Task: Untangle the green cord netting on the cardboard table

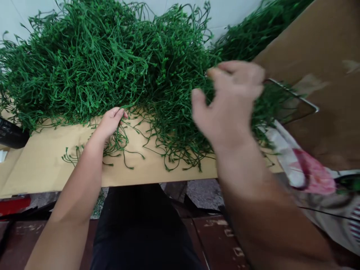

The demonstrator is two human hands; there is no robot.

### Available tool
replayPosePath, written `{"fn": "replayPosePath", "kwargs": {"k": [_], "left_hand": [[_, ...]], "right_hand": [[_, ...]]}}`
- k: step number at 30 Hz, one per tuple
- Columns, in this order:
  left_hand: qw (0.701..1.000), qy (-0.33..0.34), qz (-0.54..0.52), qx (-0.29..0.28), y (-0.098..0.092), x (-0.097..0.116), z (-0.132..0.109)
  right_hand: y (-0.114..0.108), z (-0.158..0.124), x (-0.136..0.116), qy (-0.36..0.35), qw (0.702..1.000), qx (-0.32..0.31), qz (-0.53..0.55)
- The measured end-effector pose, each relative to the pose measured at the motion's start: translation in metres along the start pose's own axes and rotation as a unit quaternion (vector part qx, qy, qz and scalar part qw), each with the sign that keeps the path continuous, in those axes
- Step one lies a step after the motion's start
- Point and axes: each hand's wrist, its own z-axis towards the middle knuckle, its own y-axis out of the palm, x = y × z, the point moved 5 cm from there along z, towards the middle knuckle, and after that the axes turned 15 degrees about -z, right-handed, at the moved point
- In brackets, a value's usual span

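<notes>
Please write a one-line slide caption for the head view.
Left hand pinching green strands before a tangled green heap on a tan surface, right hand blurred, thumb apart.

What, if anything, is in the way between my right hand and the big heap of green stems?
Nothing visible: your right hand overlaps the heap of green stems in this view, though blur hides whether it touches. A metal rod and a brown board show to its right.

Black cylinder (12,134) at left, brown cardboard (334,116), white wall (239,13) behind
</notes>
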Motion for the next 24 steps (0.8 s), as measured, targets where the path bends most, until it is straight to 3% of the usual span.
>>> {"fn": "replayPosePath", "kwargs": {"k": [2, 4, 7, 9, 12, 17, 24], "left_hand": [[1.000, 0.004, -0.007, -0.012, 0.002, -0.001, 0.000], [1.000, 0.006, -0.010, -0.023, 0.004, -0.002, -0.001], [0.999, 0.014, -0.016, -0.032, 0.006, -0.003, -0.002], [0.999, 0.014, -0.021, -0.029, 0.006, -0.003, -0.002], [0.999, -0.008, -0.033, -0.028, 0.007, -0.002, -0.004], [0.996, -0.043, -0.066, -0.033, 0.013, -0.003, -0.006], [0.998, 0.024, -0.060, 0.026, 0.003, -0.007, 0.001]], "right_hand": [[0.013, -0.018, -0.042, -0.076, 0.989, -0.085, 0.093], [0.031, -0.036, -0.082, -0.134, 0.958, -0.196, 0.162], [0.053, -0.052, -0.114, -0.157, 0.920, -0.301, 0.193], [0.060, -0.050, -0.116, -0.143, 0.920, -0.294, 0.218], [0.060, -0.043, -0.105, -0.112, 0.923, -0.233, 0.287], [0.054, -0.043, -0.097, -0.087, 0.904, -0.162, 0.387], [0.043, -0.046, -0.109, -0.114, 0.901, -0.132, 0.398]]}}
